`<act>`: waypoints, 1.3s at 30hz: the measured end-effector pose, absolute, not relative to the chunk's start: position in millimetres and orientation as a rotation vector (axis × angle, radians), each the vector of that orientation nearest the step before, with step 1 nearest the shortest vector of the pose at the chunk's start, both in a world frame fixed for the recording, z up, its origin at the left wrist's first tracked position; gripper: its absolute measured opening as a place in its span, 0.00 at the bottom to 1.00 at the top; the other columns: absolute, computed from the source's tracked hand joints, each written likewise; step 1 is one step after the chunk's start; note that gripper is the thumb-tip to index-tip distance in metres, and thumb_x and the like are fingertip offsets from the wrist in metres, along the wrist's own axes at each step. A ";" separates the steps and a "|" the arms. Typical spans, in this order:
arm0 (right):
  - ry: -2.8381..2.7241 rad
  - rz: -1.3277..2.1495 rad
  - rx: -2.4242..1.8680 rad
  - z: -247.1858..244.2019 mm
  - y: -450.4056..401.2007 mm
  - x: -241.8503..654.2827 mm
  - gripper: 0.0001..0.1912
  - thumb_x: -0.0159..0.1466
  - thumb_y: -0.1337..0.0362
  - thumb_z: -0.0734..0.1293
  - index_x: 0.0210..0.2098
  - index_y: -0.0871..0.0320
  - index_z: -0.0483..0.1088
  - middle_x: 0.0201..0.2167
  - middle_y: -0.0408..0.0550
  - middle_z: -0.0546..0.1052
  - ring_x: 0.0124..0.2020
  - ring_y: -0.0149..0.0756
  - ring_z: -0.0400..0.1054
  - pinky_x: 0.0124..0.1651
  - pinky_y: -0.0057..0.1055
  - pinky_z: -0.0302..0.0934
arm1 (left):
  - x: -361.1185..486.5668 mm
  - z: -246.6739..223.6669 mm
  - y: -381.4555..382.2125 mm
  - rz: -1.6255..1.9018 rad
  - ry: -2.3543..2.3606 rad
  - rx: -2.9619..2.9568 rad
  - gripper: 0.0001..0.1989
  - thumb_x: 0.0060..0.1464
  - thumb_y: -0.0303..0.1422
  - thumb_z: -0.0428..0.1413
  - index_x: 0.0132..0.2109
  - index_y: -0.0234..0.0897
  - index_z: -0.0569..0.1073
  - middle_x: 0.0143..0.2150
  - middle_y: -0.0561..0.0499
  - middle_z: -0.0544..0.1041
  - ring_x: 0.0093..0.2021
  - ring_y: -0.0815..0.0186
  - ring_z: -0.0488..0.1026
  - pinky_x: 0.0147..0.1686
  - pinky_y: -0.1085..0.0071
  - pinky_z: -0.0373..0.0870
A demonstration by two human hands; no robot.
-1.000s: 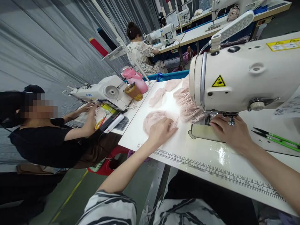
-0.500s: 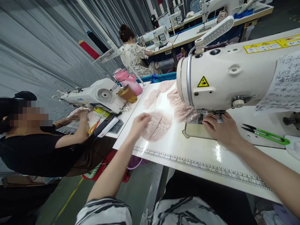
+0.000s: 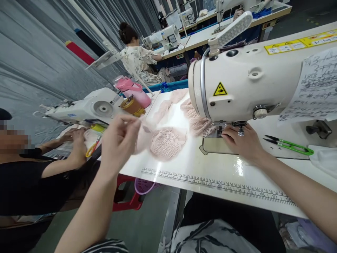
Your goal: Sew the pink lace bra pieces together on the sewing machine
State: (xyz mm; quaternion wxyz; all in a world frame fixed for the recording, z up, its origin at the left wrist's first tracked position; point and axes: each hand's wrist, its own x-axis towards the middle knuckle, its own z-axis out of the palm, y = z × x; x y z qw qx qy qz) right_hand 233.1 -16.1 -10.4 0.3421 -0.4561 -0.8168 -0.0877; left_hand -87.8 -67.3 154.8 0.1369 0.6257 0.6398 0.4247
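My left hand is raised over the left part of the sewing table, its fingers pinched on a thin, pale pink fabric piece, blurred by motion. Beside it a round pink lace piece lies flat on the white table. Close to the presser foot of the sewing machine, my right hand rests with bent fingers held together. The machine's tension knob partly covers those fingers, and what they grip is hidden. Gathered pink lace fabric lies left of the foot.
Green-handled thread snips lie right of my right hand. A printed ruler runs along the table's front edge. At the left, a co-worker's hands handle pale fabric by another machine. A pink bottle and brown cup stand between.
My left hand has lifted and moved left and nearer, drawing a thin pink piece away from the round lace piece. My right hand stays by the presser foot. The view has shifted slightly.
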 end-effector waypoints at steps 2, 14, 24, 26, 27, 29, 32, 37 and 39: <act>-2.115 -0.159 -1.221 -9.5 -16.5 233.3 0.12 0.66 0.66 0.60 0.31 0.55 0.74 0.34 0.45 0.79 0.36 0.37 0.69 0.48 0.36 0.57 | -56.1 151.2 -79.0 1.139 1.717 1.711 0.12 0.57 0.44 0.58 0.38 0.41 0.69 0.17 0.60 0.61 0.14 0.75 0.51 0.14 0.76 0.45; -2.027 0.047 -1.393 -4.2 -14.3 234.7 0.12 0.64 0.71 0.59 0.37 0.55 0.74 0.38 0.47 0.79 0.40 0.42 0.69 0.44 0.37 0.61 | 33.0 45.5 -6.5 0.563 1.358 2.454 0.09 0.63 0.33 0.51 0.45 0.36 0.73 0.37 0.48 0.77 0.36 0.63 0.74 0.34 0.67 0.72; -2.264 -0.264 -1.129 -2.7 -20.6 237.6 0.17 0.63 0.75 0.60 0.42 0.51 0.75 0.36 0.42 0.80 0.36 0.36 0.72 0.41 0.36 0.56 | 40.9 24.3 -44.9 0.461 1.041 3.132 0.18 0.64 0.29 0.47 0.57 0.24 0.68 0.57 0.35 0.72 0.58 0.51 0.69 0.49 0.58 0.76; -2.293 -0.255 -1.138 -5.5 -21.1 236.7 0.16 0.64 0.75 0.60 0.42 0.52 0.75 0.37 0.44 0.81 0.39 0.39 0.73 0.39 0.36 0.55 | 37.3 17.3 -39.0 0.457 0.990 3.154 0.19 0.64 0.28 0.47 0.58 0.22 0.67 0.58 0.33 0.71 0.60 0.51 0.68 0.53 0.57 0.73; -2.305 -0.236 -1.169 -6.4 -21.7 236.0 0.16 0.64 0.74 0.60 0.42 0.53 0.74 0.38 0.45 0.81 0.40 0.40 0.73 0.38 0.36 0.55 | 35.3 15.2 -35.7 0.458 0.977 3.151 0.20 0.64 0.29 0.47 0.58 0.21 0.67 0.58 0.33 0.70 0.60 0.51 0.67 0.55 0.57 0.72; -2.311 -0.173 -1.270 -6.9 -23.9 234.3 0.16 0.66 0.73 0.58 0.45 0.52 0.73 0.42 0.46 0.80 0.42 0.42 0.73 0.37 0.37 0.56 | 31.5 13.2 -29.9 0.480 0.985 3.112 0.20 0.64 0.30 0.47 0.58 0.23 0.68 0.58 0.35 0.70 0.61 0.52 0.67 0.56 0.56 0.71; -2.257 -0.076 -1.390 -6.6 -28.5 233.0 0.15 0.69 0.66 0.57 0.49 0.49 0.72 0.44 0.47 0.79 0.44 0.44 0.72 0.39 0.39 0.60 | 27.8 12.8 -24.1 0.518 1.006 3.022 0.19 0.64 0.31 0.47 0.58 0.27 0.69 0.58 0.37 0.71 0.62 0.53 0.66 0.57 0.55 0.70; -2.150 -0.053 -1.455 -10.4 -30.5 231.6 0.15 0.69 0.55 0.59 0.51 0.47 0.72 0.41 0.50 0.78 0.46 0.46 0.70 0.46 0.44 0.66 | 26.4 11.5 -18.5 0.537 1.014 2.968 0.19 0.63 0.30 0.47 0.58 0.29 0.69 0.58 0.39 0.72 0.61 0.53 0.67 0.56 0.55 0.71; -2.155 -0.026 -1.456 -11.5 -28.1 229.9 0.15 0.69 0.56 0.59 0.50 0.46 0.72 0.39 0.48 0.78 0.45 0.44 0.71 0.48 0.43 0.66 | 26.4 11.0 -17.3 0.544 1.006 2.972 0.19 0.63 0.31 0.48 0.58 0.29 0.70 0.57 0.39 0.72 0.61 0.53 0.67 0.56 0.55 0.71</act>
